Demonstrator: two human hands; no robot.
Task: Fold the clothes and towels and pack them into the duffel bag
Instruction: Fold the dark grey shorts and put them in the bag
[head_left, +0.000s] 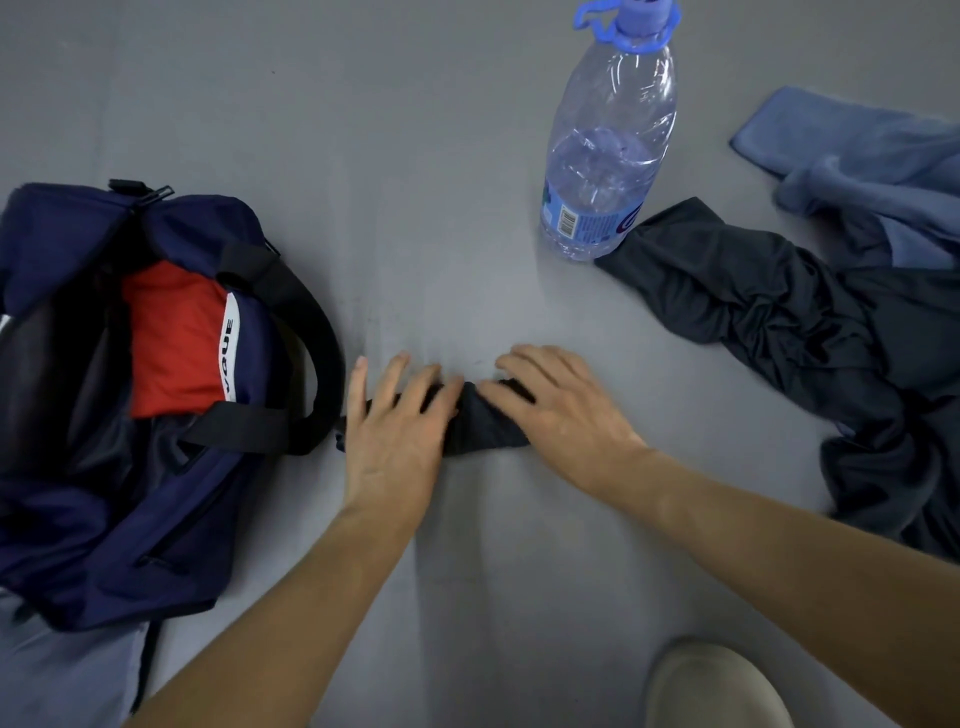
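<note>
A small dark rolled garment (483, 423) lies on the grey floor in the middle. My left hand (392, 441) presses flat on its left end and my right hand (558, 410) on its right end, fingers spread. To the left sits the open navy duffel bag (104, 545), with a red folded garment (174, 338) inside and black handles over its mouth. At the right lies a crumpled dark grey garment (810, 332), and behind it a blue towel (852, 156).
A large clear water bottle (608, 150) with a blue cap stands behind my hands, touching the dark grey garment. A pale shoe toe (717, 686) shows at the bottom right. A light cloth (62, 670) pokes in at the bottom left.
</note>
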